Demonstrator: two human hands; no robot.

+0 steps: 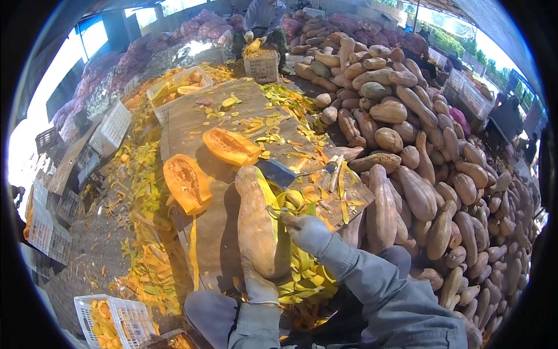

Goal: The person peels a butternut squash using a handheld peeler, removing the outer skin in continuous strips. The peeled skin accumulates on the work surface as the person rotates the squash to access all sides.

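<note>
A long tan squash lies on the worn board before me, a peeled yellow-green strip running down its right side. My left hand, gloved, grips its near end from below. In my gloved right hand is a peeler, its head against the squash's right side. Left of and beyond the squash lie two peeled, hollowed orange squash halves, a near one and a far one. A dark cleaver blade rests just past the squash, near a metal spoon. Peel strips hang beneath my right wrist.
A large heap of unpeeled squash borders the board's right side. Peelings cover the floor at left. White plastic crates hold cut squash, one at lower left, one beyond the board. A person sits behind another crate.
</note>
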